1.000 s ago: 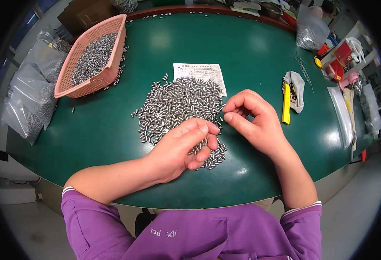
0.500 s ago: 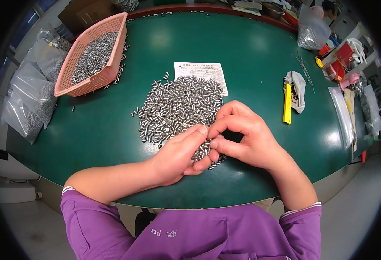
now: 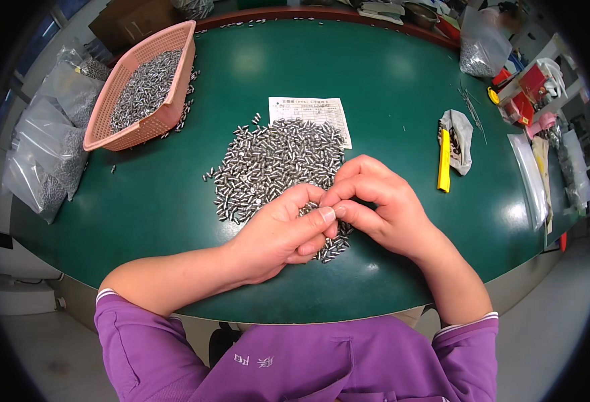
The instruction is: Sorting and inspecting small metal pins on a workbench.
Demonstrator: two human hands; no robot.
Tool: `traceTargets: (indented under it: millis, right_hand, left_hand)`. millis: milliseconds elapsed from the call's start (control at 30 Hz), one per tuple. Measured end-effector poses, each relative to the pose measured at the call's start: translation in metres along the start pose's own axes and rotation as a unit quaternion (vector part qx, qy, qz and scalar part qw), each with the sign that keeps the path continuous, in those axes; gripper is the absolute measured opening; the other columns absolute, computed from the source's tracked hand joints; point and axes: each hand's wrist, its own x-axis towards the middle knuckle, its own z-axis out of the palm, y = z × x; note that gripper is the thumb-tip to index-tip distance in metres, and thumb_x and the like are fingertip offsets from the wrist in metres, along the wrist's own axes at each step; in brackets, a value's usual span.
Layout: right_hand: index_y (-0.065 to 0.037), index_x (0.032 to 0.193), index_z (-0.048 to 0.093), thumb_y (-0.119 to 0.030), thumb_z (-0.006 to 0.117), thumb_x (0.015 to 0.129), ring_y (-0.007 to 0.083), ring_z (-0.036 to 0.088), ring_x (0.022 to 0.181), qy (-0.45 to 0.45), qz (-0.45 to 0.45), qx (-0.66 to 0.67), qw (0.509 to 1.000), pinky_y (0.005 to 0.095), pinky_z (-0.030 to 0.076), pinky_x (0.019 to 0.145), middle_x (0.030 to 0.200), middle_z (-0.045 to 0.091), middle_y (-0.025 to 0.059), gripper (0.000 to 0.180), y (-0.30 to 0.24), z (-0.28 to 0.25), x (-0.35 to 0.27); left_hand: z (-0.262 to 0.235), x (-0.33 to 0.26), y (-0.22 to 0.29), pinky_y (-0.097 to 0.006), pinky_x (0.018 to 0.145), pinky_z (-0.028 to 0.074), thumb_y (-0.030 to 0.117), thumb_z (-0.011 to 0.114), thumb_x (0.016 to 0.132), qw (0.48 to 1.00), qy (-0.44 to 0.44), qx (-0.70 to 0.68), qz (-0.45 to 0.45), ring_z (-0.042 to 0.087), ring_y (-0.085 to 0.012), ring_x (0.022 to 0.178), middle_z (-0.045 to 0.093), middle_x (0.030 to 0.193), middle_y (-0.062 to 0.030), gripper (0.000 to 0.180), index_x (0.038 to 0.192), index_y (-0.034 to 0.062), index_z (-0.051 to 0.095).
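A heap of small shiny metal pins with rounded ends (image 3: 275, 157) is spread on the green tabletop (image 3: 389, 80) in front of me. My left hand (image 3: 278, 234) is at the near edge of the heap, its fingers curled and its thumb laid over them. Against that thumb's tip, my right hand (image 3: 382, 208) pinches with thumb and forefinger. Whatever lies between the fingertips is too small and too covered to make out. Metal pins show around and beneath the fingers. A printed paper slip (image 3: 338, 115) lies partly under the far side of the heap.
A pink plastic basket (image 3: 182, 84) of similar metal pins stands at the far left, beside clear bags (image 3: 33, 177) of them. To the right are a yellow strip-shaped tool (image 3: 444, 164) and a crumpled pale pouch (image 3: 461, 141). Another filled bag (image 3: 479, 57) stands at the far right.
My left thumb has come down toward the right fingertips, and the left fingers have curled closer together. The right thumb and forefinger now meet at the left thumb's tip.
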Motion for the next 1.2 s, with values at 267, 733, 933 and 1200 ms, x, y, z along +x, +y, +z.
traceTargets:
  millis: [267, 733, 933, 1200]
  right_hand:
    - [-0.005, 0.089, 0.066, 0.0, 0.064, 0.077, 0.0179, 0.056, 0.081, 0.05, 0.051, -0.11, 0.991, 0.0283, 0.047, 0.069, 0.085, 0.057, 0.0055, 0.013, 0.011, -0.009, 0.0]
    - [-0.007, 0.082, 0.059, -0.007, 0.066, 0.074, 0.0246, 0.055, 0.086, 0.02, 0.052, -0.186, 0.981, 0.0343, 0.044, 0.076, 0.083, 0.056, 0.0055, 0.011, 0.01, -0.009, 0.003]
    - [-0.01, 0.085, 0.061, -0.013, 0.068, 0.074, 0.0247, 0.055, 0.085, -0.022, -0.053, -0.106, 0.993, 0.0352, 0.045, 0.073, 0.088, 0.056, 0.004, 0.013, 0.0, -0.011, 0.002]
    - [-0.007, 0.083, 0.065, -0.006, 0.07, 0.071, 0.0195, 0.057, 0.081, 0.022, -0.007, -0.104, 0.994, 0.0309, 0.047, 0.069, 0.081, 0.058, 0.0041, 0.013, 0.006, -0.014, 0.002]
  left_hand:
    - [-0.004, 0.001, 0.0, -0.018, 0.043, 0.025, 0.016, 0.045, 0.095, 0.999, 0.003, -0.048, -0.001, 0.036, -0.0042, 0.054, 0.053, 0.086, -0.0056, 0.014, 0.103, 0.0052, 0.047]
    - [0.0, 0.002, -0.001, -0.017, 0.04, 0.026, 0.017, 0.039, 0.097, 1.0, 0.025, -0.01, -0.01, 0.036, -0.0051, 0.054, 0.052, 0.089, -0.0067, 0.015, 0.1, 0.0053, 0.048]
    - [0.0, 0.001, -0.003, -0.015, 0.039, 0.026, 0.019, 0.044, 0.097, 1.0, 0.009, 0.026, -0.008, 0.036, -0.0036, 0.053, 0.053, 0.088, -0.0042, 0.012, 0.103, 0.0082, 0.045]
    - [0.0, 0.001, -0.003, -0.016, 0.04, 0.027, 0.02, 0.04, 0.098, 1.0, -0.005, 0.028, 0.01, 0.037, -0.0053, 0.054, 0.052, 0.087, -0.0065, 0.016, 0.102, 0.0062, 0.047]
